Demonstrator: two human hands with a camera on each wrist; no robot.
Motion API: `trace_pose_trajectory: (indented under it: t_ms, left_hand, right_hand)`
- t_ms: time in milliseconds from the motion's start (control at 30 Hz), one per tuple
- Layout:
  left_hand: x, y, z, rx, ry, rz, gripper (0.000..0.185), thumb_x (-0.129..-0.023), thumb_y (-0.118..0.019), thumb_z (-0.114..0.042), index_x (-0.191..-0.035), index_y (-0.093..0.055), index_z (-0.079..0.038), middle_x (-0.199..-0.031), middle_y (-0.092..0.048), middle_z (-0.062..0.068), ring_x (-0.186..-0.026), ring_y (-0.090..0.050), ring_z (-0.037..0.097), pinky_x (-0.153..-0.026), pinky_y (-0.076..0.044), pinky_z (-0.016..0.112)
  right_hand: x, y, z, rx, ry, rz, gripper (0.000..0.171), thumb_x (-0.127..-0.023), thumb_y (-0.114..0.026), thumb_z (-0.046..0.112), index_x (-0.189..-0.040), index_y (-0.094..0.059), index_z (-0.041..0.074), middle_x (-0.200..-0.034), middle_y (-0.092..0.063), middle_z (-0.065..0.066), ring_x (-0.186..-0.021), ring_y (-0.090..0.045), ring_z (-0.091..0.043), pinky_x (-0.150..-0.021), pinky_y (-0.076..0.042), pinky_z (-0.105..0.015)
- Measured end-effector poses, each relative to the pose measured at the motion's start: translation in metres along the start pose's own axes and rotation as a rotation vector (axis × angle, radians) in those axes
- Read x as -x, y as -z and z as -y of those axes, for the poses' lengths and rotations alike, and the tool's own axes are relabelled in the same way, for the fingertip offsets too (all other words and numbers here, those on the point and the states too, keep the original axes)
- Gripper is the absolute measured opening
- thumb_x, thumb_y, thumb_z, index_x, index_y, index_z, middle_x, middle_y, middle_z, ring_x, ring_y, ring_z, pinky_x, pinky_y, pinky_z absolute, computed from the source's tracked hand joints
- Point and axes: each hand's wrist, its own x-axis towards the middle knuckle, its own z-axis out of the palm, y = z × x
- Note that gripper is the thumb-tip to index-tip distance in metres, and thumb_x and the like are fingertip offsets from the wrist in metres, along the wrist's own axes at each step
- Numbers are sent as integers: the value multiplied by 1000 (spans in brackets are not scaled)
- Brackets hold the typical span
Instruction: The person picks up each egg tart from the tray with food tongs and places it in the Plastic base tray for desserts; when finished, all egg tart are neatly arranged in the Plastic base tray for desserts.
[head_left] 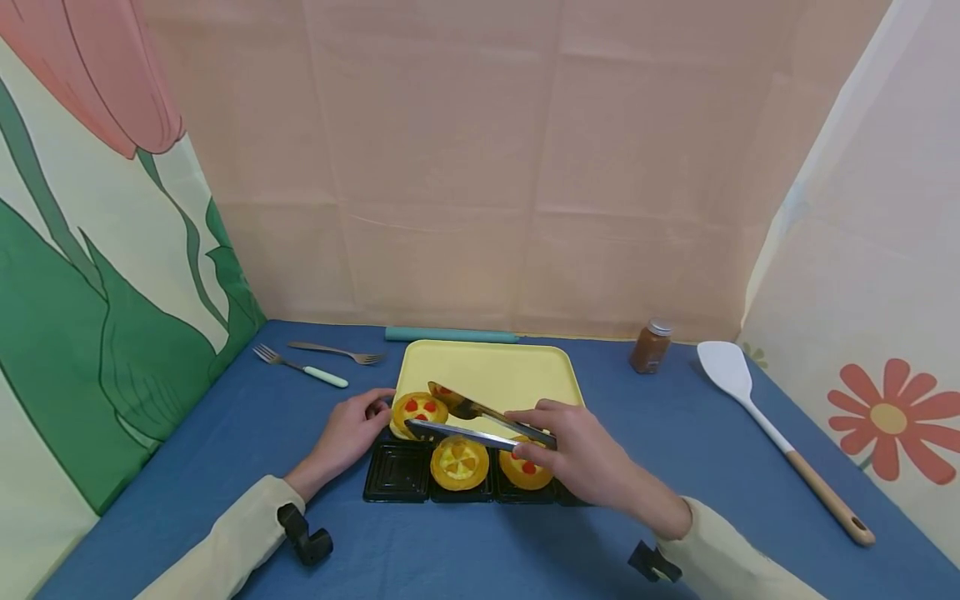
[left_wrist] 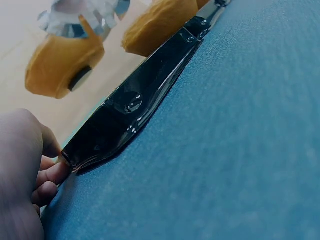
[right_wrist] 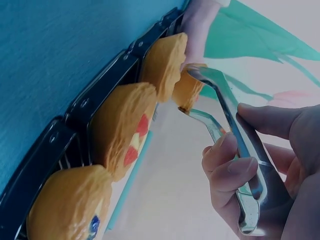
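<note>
While the left hand steadies the black plastic tart tray, right-hand fingers squeeze steel tongs round a strawberry-topped tart — held at the yellow tray's edge; next, lowering it squarely.

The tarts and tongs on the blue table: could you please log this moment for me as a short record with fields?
right hand: right hand grips metal tongs
tongs: tips closed on a red-dotted tart at the yellow tray's near edge
left hand: left hand touches the end of the black tart holder
holder contents: one yellow tart, one red-dotted tart, left cell empty
surroundings: two forks, spice jar, white spatula
</note>
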Motion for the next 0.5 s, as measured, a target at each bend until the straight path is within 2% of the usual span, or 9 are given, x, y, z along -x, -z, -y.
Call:
trace_pose_trajectory:
  t_ms: [233,500]
  left_hand:
    - [1,1,-2,14,7,0,34,-100,-57,-13,-131,-64,1,-87,-62,3,-67,-50,18,-64,-40,33]
    - [2,2,-1,24,-18,4,34,-100,-59,-11,-132,-63,2,-90,-63,4,-69,-51,17,-63,-42,32]
  right_hand:
    - [5,-3,6,28,41,28,38,-93,-73,22,-131,-70,19,-82,-53,14,-68,-50,-7,-58,-45,-27]
    - [8,-6,12,-7,42,84,38,-95,-72,24,-132,-69,20,-85,-54,14,-69,-51,-6,-59,-46,-27]
